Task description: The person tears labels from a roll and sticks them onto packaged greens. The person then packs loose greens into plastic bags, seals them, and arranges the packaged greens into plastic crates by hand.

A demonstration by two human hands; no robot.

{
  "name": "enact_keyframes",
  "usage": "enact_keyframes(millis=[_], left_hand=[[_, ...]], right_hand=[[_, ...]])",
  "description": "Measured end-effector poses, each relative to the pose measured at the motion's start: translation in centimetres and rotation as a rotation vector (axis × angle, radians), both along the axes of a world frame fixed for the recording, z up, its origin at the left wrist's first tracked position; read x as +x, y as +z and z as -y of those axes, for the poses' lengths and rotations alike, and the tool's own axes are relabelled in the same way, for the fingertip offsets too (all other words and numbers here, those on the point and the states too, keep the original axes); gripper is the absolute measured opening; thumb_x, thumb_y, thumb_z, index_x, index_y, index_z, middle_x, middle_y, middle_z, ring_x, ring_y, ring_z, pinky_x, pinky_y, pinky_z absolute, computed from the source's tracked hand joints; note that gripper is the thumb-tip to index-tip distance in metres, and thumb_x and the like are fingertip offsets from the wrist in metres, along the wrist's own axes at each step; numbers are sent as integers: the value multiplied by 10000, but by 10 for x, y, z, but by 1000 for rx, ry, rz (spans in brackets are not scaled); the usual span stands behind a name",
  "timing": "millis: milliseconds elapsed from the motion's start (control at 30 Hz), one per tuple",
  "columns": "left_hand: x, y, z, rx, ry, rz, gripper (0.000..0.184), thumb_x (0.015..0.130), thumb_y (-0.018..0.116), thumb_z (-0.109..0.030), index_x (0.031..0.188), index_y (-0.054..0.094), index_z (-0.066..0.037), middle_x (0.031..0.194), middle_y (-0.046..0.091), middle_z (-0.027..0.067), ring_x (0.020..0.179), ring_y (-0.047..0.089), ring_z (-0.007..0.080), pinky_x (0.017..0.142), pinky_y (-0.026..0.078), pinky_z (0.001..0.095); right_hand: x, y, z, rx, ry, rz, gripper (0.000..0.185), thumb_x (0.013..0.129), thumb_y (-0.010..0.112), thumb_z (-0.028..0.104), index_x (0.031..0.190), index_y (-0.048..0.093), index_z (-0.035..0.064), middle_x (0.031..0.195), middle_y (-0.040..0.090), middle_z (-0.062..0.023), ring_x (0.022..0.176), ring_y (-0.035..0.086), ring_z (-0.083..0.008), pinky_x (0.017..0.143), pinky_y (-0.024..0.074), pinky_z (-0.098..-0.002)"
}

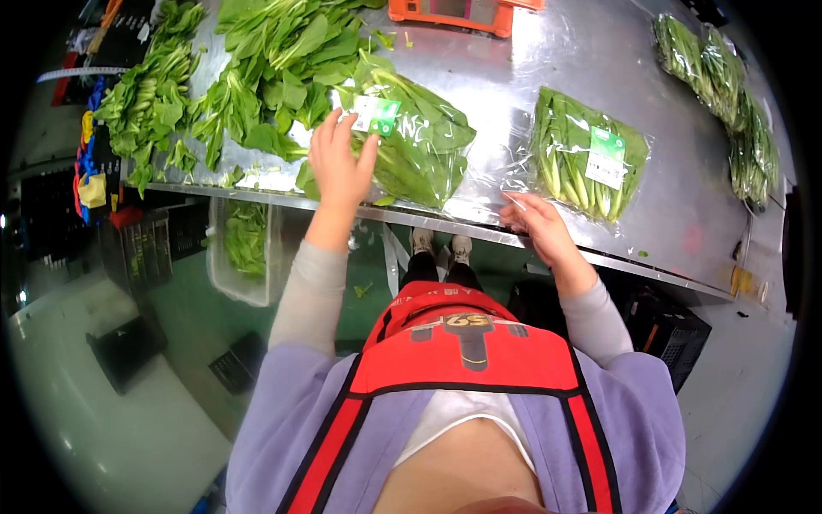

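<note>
A clear plastic bag of leafy greens (424, 141) with a green and white label (377, 116) lies near the table's front edge. My left hand (341, 163) rests at the bag's left side, fingers apart and fingertips by the label. To the right of that bag, my right hand (544, 227) has its fingers curled together at the clear film that spreads over the table edge. Just beyond my right hand lies a second labelled bag of greens (591, 154), apart from the first.
Loose leafy greens (282, 73) are heaped on the metal table (548, 51) at the left. An orange crate (462, 17) stands at the back. Several bagged greens (719, 86) lie far right. Below the table edge is a translucent bin (248, 287) with leaves inside.
</note>
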State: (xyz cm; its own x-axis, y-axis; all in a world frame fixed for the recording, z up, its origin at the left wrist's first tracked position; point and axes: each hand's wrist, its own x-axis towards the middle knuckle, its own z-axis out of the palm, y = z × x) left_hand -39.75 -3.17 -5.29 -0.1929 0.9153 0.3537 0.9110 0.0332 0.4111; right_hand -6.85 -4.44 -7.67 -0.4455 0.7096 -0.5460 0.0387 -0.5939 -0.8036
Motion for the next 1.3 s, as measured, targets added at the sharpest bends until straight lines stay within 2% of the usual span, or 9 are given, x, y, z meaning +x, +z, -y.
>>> enact_keyframes(millis=[133,233,267,333,433,600,833,1033,1300], left_hand=[[48,24,-76,-2,-532,83,411,764,645,-223,1126,558,-51,1186,548,145,1111,481,324,950,360,415],[87,6,-117,-154,-771,64,367,768,643,-237,1090,587,-68,1121,591,123,1079,515,298,939,368,402],[96,8,-127,-498,-802,-13,339,771,641,-245,1059,602,-72,1083,609,115,1032,541,284,920,381,385],[111,1,-140,-848,-844,-116,312,774,639,-254,1029,618,-76,1044,627,108,986,567,271,901,394,367],[104,-12,-151,-940,-998,68,227,791,628,-243,939,632,-71,935,643,70,882,589,194,843,419,326],[69,15,-144,-667,-812,775,97,861,556,-133,884,570,-40,802,611,39,752,564,116,720,450,261],[3,116,-129,-2,-733,901,103,909,493,-113,839,537,-53,773,572,14,712,520,98,676,424,229],[-29,172,-102,360,-668,1182,66,917,486,-87,884,535,-56,809,578,41,714,507,106,674,409,231],[14,194,-108,730,-412,1375,66,900,499,-76,848,471,-48,730,568,45,630,508,104,607,428,219]], right_hand=[[8,9,44,136,-237,-195,479,929,444,375,1244,473,14,1132,571,-114,1057,514,-189,880,382,-323],[-5,21,48,256,-273,-115,363,862,570,180,1181,521,15,1112,577,-125,1035,541,-238,898,404,-371],[-9,31,43,259,-303,-115,363,862,570,180,1181,521,15,1112,577,-125,1035,541,-238,898,404,-371],[-10,59,20,1275,-244,500,320,754,628,54,1069,582,19,1078,579,-138,1006,551,-307,878,421,-394],[-5,80,-6,1461,-240,948,353,689,655,126,1037,607,90,1145,542,-108,1120,468,-337,944,345,-455],[22,55,-32,1368,-216,1295,309,750,617,178,1058,617,172,1188,533,-72,1153,456,-299,969,325,-474],[22,61,-36,1344,-194,1238,299,755,623,182,1054,620,170,1179,545,-84,1154,459,-293,970,321,-478],[-23,113,-19,1215,-101,377,507,713,678,173,1178,526,37,1209,514,-155,1147,459,-329,953,380,-386],[-110,140,1,1509,-283,164,802,638,762,181,1301,347,3,1291,441,-194,1201,418,-344,1000,325,-410]])
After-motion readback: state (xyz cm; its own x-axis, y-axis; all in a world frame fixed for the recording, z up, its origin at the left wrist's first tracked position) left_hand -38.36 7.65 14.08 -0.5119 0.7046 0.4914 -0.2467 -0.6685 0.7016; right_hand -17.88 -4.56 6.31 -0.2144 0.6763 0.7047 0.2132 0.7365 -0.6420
